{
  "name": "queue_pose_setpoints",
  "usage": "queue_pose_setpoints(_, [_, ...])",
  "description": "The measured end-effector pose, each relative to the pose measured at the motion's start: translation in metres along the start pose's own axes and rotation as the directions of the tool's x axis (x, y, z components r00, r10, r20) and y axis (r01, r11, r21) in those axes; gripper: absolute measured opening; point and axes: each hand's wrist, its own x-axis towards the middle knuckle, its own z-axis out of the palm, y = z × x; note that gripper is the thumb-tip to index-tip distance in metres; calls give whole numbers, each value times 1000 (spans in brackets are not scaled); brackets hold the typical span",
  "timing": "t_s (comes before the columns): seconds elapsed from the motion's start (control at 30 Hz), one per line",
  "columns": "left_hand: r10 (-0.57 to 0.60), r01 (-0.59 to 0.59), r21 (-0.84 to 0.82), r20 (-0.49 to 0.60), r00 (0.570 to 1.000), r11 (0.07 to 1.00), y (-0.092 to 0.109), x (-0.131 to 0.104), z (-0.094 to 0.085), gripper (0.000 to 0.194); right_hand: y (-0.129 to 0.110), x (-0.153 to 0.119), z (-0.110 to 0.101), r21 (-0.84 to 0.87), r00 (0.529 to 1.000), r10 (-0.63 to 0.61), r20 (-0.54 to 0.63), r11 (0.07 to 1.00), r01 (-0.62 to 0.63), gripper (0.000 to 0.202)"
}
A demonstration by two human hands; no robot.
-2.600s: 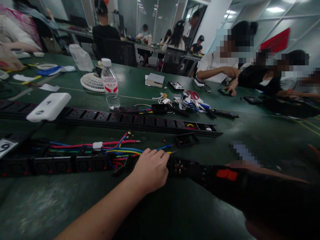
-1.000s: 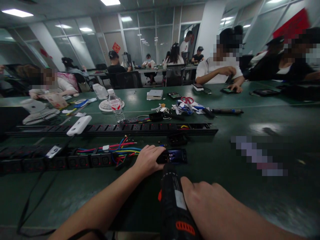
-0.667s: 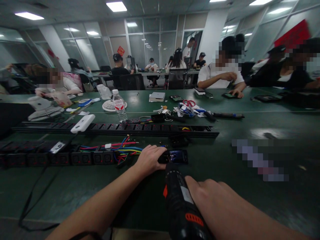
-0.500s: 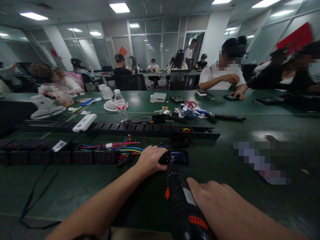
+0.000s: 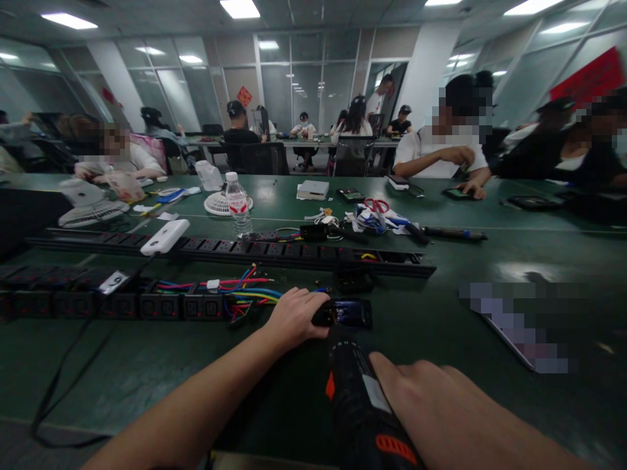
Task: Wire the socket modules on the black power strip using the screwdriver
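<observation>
My right hand (image 5: 426, 398) is closed around a black-and-orange cordless drill (image 5: 355, 378). Its chuck end points away from me, right up against a small black module with a bluish, glossy face (image 5: 351, 313). The drill's tip is hidden, so whether it touches the module I cannot tell. My left hand (image 5: 295, 314) grips the left end of that module, fingers over the top. Red, blue and yellow-green wires (image 5: 257, 294) run from a black socket strip (image 5: 161, 305) toward my left hand. Just behind the module lies a dark housing piece (image 5: 353, 281).
A longer black socket strip (image 5: 274, 253) lies behind, with a white device (image 5: 165, 236) on it. Beyond stand a water bottle (image 5: 238, 207), red-handled scissors (image 5: 376, 205) and a white box (image 5: 312, 190). A blurred-out flat object (image 5: 514, 333) lies right. Co-workers sit across the table.
The view has shifted slightly. Both hands keep their holds on the module and the drill, with almost no movement between them.
</observation>
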Motion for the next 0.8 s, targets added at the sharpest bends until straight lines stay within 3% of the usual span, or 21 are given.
queue_pose_setpoints(0.1, [-1, 1, -40, -3, 1000, 999, 0, -1, 1, 48, 1, 3, -1, -24, 1000, -19, 12, 1000, 19, 43])
queue_pose_setpoints(0.2, [-4, 4, -60, 2, 1000, 998, -1, -2, 2, 48, 1, 6, -4, -59, 978, -17, 210, 998, 30, 45])
queue_pose_setpoints(0.3, [4, -3, -65, 3, 1000, 998, -1, -1, 1, 49, 0, 9, -9, -83, 932, 74, 355, 995, -47, 54])
queue_pose_setpoints(0.37, [3, -3, -67, 2, 1000, 998, -1, -1, 1, 48, -3, 10, -13, -81, 927, 106, 359, 993, -82, 47])
queue_pose_setpoints(0.47, [-3, 4, -66, 10, 1000, 998, 0, 0, 0, 48, -6, 10, -14, -111, 930, 53, 363, 994, -13, 43])
queue_pose_setpoints(0.57, [-5, 6, -63, 13, 1000, 998, 0, 0, 0, 49, -2, 9, -5, -156, 945, 13, 326, 987, 41, 50])
queue_pose_setpoints(0.67, [-3, 4, -64, 9, 1000, 998, 1, -1, -1, 49, 7, 6, 11, -98, 991, -6, 131, 995, 19, 50])
queue_pose_setpoints(0.73, [3, -3, -66, 4, 1000, 998, 1, -1, -2, 51, 13, 2, 21, -44, 1000, 14, -13, 999, -15, 54])
queue_pose_setpoints(0.8, [8, -8, -66, -1, 1000, 998, 2, -1, -2, 52, 20, -3, 30, -22, 997, 31, -66, 999, -32, 56])
